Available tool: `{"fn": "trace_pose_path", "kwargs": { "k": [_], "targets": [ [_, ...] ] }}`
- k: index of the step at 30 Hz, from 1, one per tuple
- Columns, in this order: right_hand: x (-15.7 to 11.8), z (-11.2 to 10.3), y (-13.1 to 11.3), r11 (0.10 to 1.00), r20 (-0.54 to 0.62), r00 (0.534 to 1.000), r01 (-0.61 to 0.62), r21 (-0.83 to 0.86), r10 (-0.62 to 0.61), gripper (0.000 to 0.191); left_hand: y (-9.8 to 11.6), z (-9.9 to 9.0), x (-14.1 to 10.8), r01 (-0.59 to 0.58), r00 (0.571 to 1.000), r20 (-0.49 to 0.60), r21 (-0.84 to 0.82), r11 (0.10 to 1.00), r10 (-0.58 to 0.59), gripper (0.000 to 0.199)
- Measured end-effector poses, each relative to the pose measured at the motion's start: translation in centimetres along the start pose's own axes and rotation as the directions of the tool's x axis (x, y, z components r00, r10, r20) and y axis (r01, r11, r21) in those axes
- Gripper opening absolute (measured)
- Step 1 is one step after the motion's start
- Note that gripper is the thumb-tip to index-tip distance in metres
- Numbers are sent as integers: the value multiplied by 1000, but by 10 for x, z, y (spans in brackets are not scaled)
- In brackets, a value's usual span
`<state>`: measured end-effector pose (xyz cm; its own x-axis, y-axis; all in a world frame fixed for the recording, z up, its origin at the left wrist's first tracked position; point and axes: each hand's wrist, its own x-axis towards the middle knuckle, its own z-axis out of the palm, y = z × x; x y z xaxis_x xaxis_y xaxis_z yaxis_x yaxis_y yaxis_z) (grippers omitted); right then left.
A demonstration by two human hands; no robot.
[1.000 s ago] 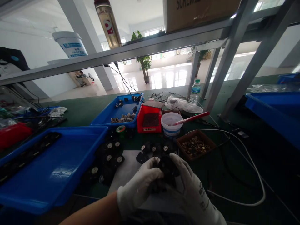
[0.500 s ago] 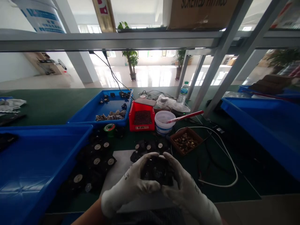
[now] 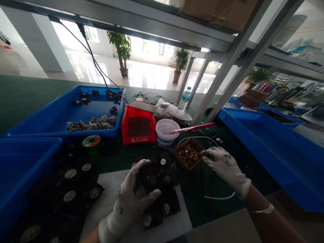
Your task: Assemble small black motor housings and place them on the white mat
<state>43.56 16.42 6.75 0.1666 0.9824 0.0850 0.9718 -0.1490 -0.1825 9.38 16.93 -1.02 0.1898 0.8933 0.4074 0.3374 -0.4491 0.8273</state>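
Two hands; white-gloved left hand, fingers wrapped around black plastic fan; white-gloved right hand, fingers loosely extended, just beside brown rectangular tray of brass rings

Between the left hand and the right hand, black fans and the brown tray of brass fittings block the low path, and a white cable loops below the right wrist

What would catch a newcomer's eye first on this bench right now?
Two white-gloved hands stand out at the front: the left hand grips a black round part above a white sheet, and the right hand is just right of a brown tray of brass-coloured fittings. Behind them, a bright red bin sits beside a large blue tray.
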Motion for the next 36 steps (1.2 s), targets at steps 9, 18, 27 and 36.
{"fn": "trace_pose_path", "kwargs": {
  "k": [9, 18, 27, 36],
  "targets": [
    [50, 2, -19, 926, 314, 949, 102, -363, 18, 17, -3, 3, 1, -91, 988, -108, 187, 978, 113, 64],
    [61, -2, -24, 870, 400, 916, 173, -462, 30, 22, -6, 5, 1, -117, 983, -111, 237, 964, 146, 63],
    [63, 12, -23, 869, 376, 927, 190, -458, -5, 22, -8, 6, 0, -112, 981, -119, 274, 955, 150, 62],
    [64, 15, -16, 862, 335, 942, 182, -472, -16, 22, -8, 5, 1, -120, 979, -130, 262, 958, 158, 64]
  ]
}}
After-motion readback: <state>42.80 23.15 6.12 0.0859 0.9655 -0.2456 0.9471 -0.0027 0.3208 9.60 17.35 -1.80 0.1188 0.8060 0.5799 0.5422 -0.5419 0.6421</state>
